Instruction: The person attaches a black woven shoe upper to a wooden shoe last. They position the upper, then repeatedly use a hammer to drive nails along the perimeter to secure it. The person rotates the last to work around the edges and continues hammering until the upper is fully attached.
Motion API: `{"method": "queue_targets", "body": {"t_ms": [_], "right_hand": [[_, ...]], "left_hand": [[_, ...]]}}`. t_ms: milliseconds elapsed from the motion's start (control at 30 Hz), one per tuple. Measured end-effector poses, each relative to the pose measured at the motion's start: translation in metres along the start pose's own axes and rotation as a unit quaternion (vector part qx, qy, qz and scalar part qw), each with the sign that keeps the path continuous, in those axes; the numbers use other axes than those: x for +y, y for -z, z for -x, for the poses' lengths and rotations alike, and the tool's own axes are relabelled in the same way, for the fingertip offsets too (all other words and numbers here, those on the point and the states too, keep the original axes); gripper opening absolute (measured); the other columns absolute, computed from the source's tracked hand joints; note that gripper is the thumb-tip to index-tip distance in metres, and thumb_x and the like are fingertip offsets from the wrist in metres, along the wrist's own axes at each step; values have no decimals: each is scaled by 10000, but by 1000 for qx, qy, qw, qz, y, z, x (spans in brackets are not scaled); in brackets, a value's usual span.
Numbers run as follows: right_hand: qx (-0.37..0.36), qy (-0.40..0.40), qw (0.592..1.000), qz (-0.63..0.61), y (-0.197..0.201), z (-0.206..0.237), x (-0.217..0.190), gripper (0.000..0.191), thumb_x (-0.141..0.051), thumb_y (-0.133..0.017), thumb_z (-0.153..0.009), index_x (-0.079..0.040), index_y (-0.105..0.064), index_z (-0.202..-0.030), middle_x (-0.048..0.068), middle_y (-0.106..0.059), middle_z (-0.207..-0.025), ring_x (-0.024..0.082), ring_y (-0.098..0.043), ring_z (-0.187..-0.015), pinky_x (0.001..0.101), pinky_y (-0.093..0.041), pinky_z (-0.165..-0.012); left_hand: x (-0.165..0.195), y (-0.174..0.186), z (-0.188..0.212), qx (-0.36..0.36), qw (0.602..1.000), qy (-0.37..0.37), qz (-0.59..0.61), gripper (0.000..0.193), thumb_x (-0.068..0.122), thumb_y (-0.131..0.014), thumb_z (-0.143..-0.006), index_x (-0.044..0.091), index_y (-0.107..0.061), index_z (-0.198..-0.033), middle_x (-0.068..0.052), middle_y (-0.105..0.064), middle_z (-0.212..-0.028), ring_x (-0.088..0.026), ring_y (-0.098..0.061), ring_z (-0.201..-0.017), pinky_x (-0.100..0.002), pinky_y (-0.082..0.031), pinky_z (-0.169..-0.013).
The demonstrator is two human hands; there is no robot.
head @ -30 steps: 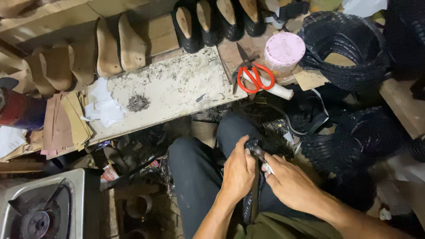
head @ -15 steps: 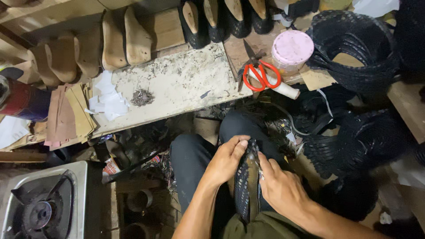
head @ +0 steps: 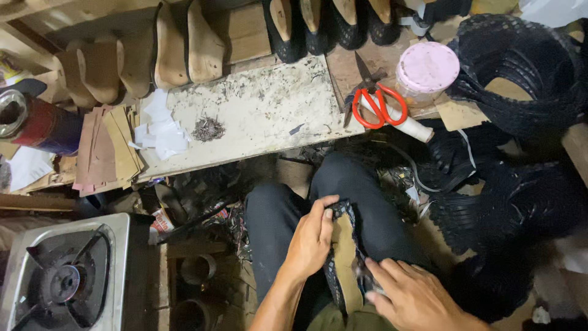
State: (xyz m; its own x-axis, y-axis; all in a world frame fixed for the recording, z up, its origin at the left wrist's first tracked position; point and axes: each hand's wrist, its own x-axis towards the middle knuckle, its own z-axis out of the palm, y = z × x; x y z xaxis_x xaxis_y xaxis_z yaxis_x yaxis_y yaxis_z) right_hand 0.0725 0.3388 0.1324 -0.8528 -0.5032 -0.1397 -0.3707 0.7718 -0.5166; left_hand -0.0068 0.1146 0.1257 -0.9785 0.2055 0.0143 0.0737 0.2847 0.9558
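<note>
On the person's lap, between dark-trousered knees, lies a shoe upper [head: 344, 257] of black woven material with a tan insole facing up. The left hand [head: 312, 239] wraps its fingers around the upper's left edge near the top, thumb pressed on the rim. The right hand [head: 411, 295] grips the lower right edge, fingers curled onto the black weave; whether it pinches something small there is hard to tell, as the fingertips blur. Ahead stands a scuffed white workboard [head: 257, 116] with a little heap of nails [head: 207, 129] and white paper scraps [head: 160, 132]. Red-handled scissors [head: 376, 104] lie beside a pink-lidded jar [head: 427, 70]. Wooden shoe lasts [head: 184, 46] line the back, cardboard pieces [head: 107, 153] stack at left, and a gas burner [head: 61, 282] sits at lower left. Piles of black woven uppers [head: 520, 79] crowd the right side.
</note>
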Motion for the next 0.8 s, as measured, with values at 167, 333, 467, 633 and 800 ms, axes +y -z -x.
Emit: {"method": "queue_targets", "body": {"t_ms": [167, 333, 467, 633, 800], "right_hand": [[140, 34, 989, -30, 17, -29, -6, 447, -157, -659, -876, 11, -616, -1288, 108, -642, -983, 286, -658, -852, 408, -531, -749], [164, 75, 983, 40, 18, -61, -19, 573, -44, -617, -764, -14, -613, -1336, 131, -579, -915, 322, -612, -808, 442, -507, -719], [192, 149, 966, 87, 16, -65, -19, 559, -49, -630, -762, 21, -602, -1316, 120, -575, -911, 314, -612, -816, 439, -506, -710], [181, 186, 966, -2, 54, -89, 7, 323, -57, -648, -808, -48, -718, -1123, 95, -639, -894, 297, -642, -830, 420, -516, -725], [337, 97, 923, 158, 110, -135, 43, 325, -100, -660, -832, -55, -715, -1150, 151, -640, -958, 353, -634, -876, 457, -521, -771]], "left_hand": [[-5, -5, 2, 15, 999, -42, 15, 323, 201, -424, -1083, 63, -563, -1340, -166, -639, -786, -299, -645, -730, -397, -509, -720], [-9, -9, 4, 4, 1000, 11, 26, 350, 224, -415, -1071, 71, -573, -1343, -158, -628, -744, -249, -622, -697, -366, -506, -707], [-13, -3, 2, -24, 992, -29, 120, 322, 215, -433, -1117, 35, -582, -1339, -102, -646, -874, -173, -586, -834, -341, -507, -787], [-9, -2, -4, -39, 993, 63, 90, 339, 253, -428, -1068, 63, -576, -1307, -38, -590, -770, -141, -570, -735, -320, -509, -709], [-11, -7, -5, 9, 993, 119, -8, 356, 281, -409, -1058, 94, -597, -1294, -77, -530, -668, -170, -532, -666, -335, -471, -670]]}}
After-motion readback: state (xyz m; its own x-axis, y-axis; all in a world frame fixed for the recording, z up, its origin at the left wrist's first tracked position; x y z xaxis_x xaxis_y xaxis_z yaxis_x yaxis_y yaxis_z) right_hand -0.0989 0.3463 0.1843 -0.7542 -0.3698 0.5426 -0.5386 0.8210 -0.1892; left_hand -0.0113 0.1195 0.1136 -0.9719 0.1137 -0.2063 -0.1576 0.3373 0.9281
